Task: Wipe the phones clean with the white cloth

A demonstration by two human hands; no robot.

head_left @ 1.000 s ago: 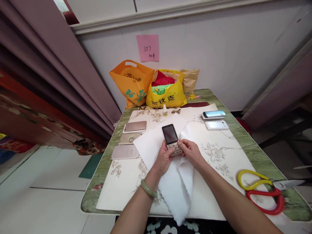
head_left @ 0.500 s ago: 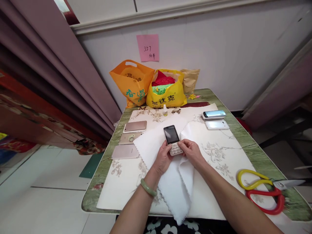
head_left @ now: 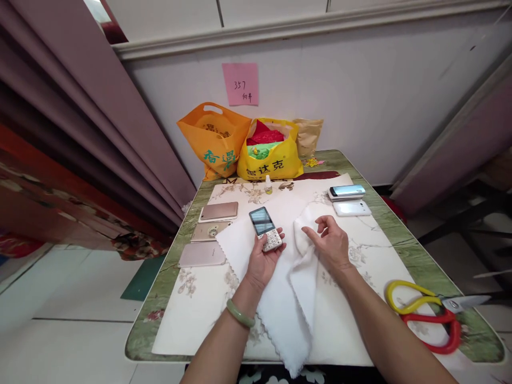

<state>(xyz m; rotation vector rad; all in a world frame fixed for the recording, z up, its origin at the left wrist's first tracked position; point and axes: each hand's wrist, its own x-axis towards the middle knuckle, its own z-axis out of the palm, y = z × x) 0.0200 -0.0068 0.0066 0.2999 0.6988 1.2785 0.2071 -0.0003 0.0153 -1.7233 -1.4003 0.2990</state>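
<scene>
Keypad phone point(head_left: 265, 229) is over the white cloth point(head_left: 282, 285), long axis slanting away and a bit left, with the left hand's point(head_left: 262, 262) fingers wrapped round it, back hidden. Right hand point(head_left: 331, 242) is at the cloth's right side, thumb and fingers apart; can't tell if they're touching it.

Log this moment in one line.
left hand: holding keypad phone | right hand: near white cloth, apart from phone | scissors: right side
</scene>
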